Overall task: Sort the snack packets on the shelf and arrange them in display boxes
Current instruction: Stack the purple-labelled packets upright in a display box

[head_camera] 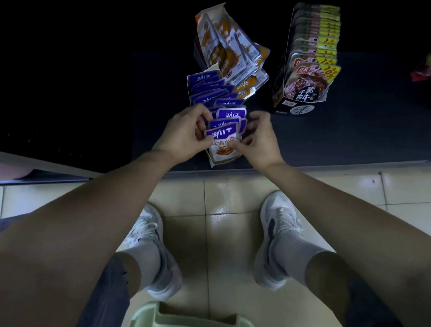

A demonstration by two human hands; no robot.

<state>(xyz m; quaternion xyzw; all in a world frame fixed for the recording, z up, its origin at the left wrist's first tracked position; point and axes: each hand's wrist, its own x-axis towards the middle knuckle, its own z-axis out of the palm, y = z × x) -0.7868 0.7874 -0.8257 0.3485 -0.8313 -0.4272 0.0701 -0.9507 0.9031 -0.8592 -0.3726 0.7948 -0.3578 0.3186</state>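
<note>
Left grip point(186, 131) and right grip point(261, 138) pinch the near purple packets point(230, 114) into line, while far orange packets point(221, 46) lie jumbled, seemingly unsorted.

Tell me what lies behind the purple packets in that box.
Orange-and-white packets, loosely heaped farther back. Their lower parts are covered by the purple packets.
</note>
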